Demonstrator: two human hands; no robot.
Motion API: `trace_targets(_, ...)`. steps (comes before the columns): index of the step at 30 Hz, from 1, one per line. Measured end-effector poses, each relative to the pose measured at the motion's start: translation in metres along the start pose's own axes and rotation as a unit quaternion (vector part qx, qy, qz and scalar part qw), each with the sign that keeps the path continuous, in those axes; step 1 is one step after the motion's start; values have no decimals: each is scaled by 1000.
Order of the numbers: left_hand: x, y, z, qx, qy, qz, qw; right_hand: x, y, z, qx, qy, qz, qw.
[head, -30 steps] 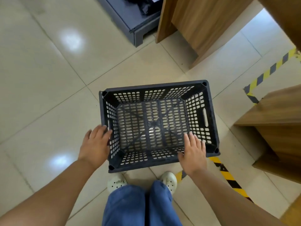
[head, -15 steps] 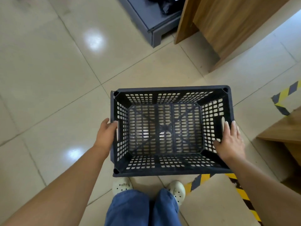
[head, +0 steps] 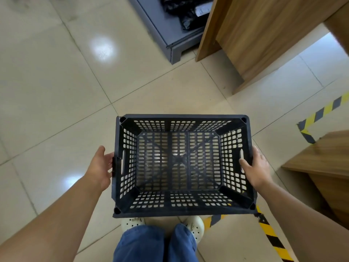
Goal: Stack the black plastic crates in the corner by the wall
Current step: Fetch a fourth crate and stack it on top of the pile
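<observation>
- Black perforated plastic makes up the crate (head: pixel 177 165), which is held upright and empty in front of the person, above the pale tiled floor (head: pixel 56 91) and just over the white shoes (head: pixel 194 226).
- Left hand (head: pixel 99 167) sits against the crate's left end wall beside the handle slot; its fingers go behind the wall, so I cannot tell whether they hook the slot or merely press flat.
- Right hand (head: pixel 255 168) clasps the right end wall, thumb laid over the rim on the inside near the handle slot, fingers down the outside.
- No corner, wall or other crates show in this view, so by my judgement the carry is under way and the stacking is not yet done.
- Risk one: if the left hand only presses, the grip depends on squeeze alone, and the thin slotted walls may flex and let that end drop.
- Risk two: wooden furniture (head: pixel 264 35) and a wooden bench (head: pixel 321 154) stand close on the right; a wide turn could knock a crate corner against them.
- Risk three: the crate blocks sight of the feet and of the yellow-black floor tape (head: pixel 272 237), so a misstep is possible.
- Grey metal cabinet base (head: pixel 170 35) lies ahead, another thing to steer round.
</observation>
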State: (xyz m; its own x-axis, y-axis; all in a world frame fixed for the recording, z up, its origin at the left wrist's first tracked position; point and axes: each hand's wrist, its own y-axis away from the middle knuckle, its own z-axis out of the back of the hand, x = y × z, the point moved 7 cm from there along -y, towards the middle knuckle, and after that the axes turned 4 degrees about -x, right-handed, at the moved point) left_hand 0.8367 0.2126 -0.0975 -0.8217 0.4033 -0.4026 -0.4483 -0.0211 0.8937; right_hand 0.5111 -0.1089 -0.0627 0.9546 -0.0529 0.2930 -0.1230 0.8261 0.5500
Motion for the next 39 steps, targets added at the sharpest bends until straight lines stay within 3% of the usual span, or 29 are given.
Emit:
trace_targets(5,-19,26,44,13,0,29,999,23,35,5,70,-233,-144,959)
trace_targets(9,-40,56,91,20,0,52,998,50,68,18,117,-299,-188,928)
trace_targets(16,-83,120,174,6,40,51,998,121,141,55,152,-310,-205,916)
trace_targets(27,-138,235,322,25,162,43,986,269,274,125,162,-270,-155,936)
trace_targets(39,-104,312,436,-32,279,26,959,406,379,132,177,-171,-28,969)
